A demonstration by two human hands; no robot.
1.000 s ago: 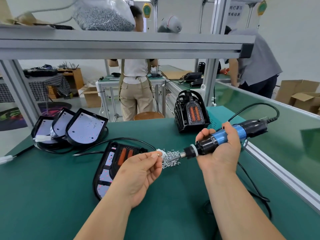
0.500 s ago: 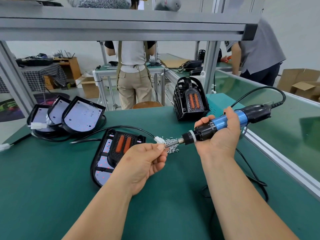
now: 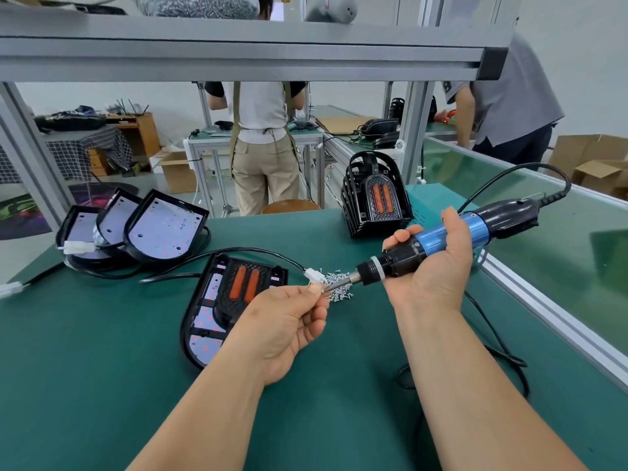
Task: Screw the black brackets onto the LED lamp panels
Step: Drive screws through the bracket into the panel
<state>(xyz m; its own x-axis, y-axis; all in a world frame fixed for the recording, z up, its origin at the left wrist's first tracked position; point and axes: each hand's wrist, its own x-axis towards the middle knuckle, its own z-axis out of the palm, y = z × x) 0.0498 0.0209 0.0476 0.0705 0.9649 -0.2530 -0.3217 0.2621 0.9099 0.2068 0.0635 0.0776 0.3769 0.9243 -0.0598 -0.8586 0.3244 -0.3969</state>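
Bright even light, soft shadows, wide-angle edge bending.

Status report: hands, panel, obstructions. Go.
Right hand grips electric screwdriver. Left hand pinches bit tip; screw unclear. Black bracket on LED panel; screw pile beside.

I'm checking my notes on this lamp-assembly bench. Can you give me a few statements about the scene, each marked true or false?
1. The right hand grips the electric screwdriver. True.
2. The left hand lies flat on the table. False: it is raised, and its fingertips pinch what looks like a small screw at the screwdriver's tip.
3. A loose pile of screws lies on the green mat. True.
4. The nearest lamp panel is bare. False: a black bracket with two orange strips lies on it.
5. Three panels without brackets overlap at the left. True.
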